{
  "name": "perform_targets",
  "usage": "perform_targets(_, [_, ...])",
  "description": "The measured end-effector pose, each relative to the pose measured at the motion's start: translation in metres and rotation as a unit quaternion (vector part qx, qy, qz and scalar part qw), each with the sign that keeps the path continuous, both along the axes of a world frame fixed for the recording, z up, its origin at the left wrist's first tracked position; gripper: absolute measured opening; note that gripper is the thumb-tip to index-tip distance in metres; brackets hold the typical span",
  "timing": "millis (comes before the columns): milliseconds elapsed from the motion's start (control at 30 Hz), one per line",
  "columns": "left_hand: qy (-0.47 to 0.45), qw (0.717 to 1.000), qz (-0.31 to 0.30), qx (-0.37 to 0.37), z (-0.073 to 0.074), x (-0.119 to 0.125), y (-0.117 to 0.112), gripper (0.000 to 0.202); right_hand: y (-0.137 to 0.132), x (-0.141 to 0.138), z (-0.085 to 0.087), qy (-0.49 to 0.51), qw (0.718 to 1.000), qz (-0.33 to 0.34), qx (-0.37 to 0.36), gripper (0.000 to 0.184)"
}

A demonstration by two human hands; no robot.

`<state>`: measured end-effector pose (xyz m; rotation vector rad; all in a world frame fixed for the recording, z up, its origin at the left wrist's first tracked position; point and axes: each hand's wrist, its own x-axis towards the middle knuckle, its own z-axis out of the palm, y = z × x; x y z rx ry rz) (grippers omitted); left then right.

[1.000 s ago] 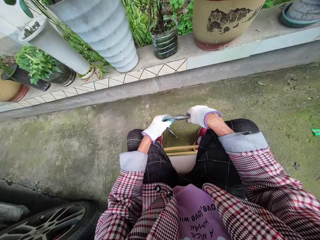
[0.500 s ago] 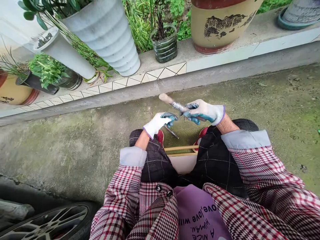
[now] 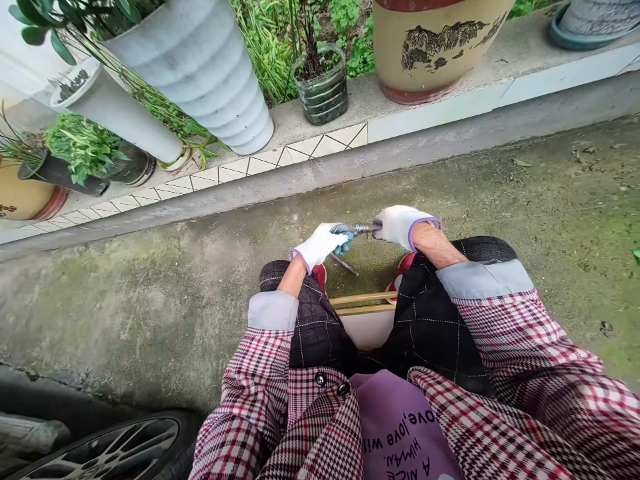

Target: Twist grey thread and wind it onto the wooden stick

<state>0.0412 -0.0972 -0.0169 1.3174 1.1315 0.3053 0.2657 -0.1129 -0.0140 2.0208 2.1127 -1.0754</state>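
I sit with both gloved hands held out over my knees. My left hand (image 3: 321,244) and my right hand (image 3: 399,226) are closed on the two ends of a short stick-like tool (image 3: 362,229) with a grey, metal-wrapped middle, held level between them. A thin metal rod (image 3: 344,265) lies on the ground just below my left hand, between my red shoes. The gloves are white with blue-green palms and purple cuffs.
A raised tiled ledge (image 3: 320,143) runs across ahead, with a ribbed white planter (image 3: 200,67), a dark plastic pot (image 3: 321,83), a large tan ceramic pot (image 3: 435,43) and leafy pots at left. A car wheel (image 3: 100,450) is at bottom left. Mossy concrete ground (image 3: 550,193) lies all round.
Half a second ago my right hand alone held the tool raised and tilted, its wooden end up left. Now the tool is lowered and level, and my left hand grips its other end.
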Motion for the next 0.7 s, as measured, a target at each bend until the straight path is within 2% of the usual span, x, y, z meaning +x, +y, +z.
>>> perform_targets(100, [-0.017, 0.999, 0.033, -0.012, -0.004, 0.001, 0.001, 0.015, 0.004, 0.007, 0.007, -0.064, 0.998, -0.006, 0.025, 0.030])
perform_targets(167, [-0.046, 0.998, 0.034, -0.013, -0.005, -0.003, 0.003, 0.018, 0.003, 0.006, 0.012, -0.048, 0.998, -0.021, 0.037, 0.029])
perform_targets(267, [-0.103, 0.994, 0.025, -0.003, -0.003, -0.012, 0.004, 0.023, -0.003, 0.000, 0.018, 0.113, 0.989, -0.088, 0.028, 0.029])
perform_targets(367, [-0.131, 0.991, 0.020, 0.007, -0.003, -0.017, 0.004, 0.026, -0.009, -0.007, 0.022, 0.293, 0.943, -0.159, 0.010, 0.029])
perform_targets(433, [-0.137, 0.990, 0.015, 0.015, -0.005, -0.018, 0.003, 0.024, -0.012, -0.009, 0.025, 0.374, 0.911, -0.175, -0.004, 0.032])
perform_targets(500, [-0.137, 0.990, 0.007, 0.020, -0.009, -0.017, 0.002, 0.021, -0.015, -0.008, 0.027, 0.438, 0.885, -0.158, -0.030, 0.036])
perform_targets(567, [-0.123, 0.992, 0.016, 0.029, -0.014, -0.016, 0.003, 0.015, -0.018, -0.005, 0.029, 0.463, 0.877, -0.109, -0.075, 0.040])
perform_targets(700, [-0.084, 0.995, 0.033, 0.046, -0.019, -0.017, 0.009, 0.009, -0.023, 0.001, 0.023, 0.391, 0.904, 0.022, -0.172, 0.034])
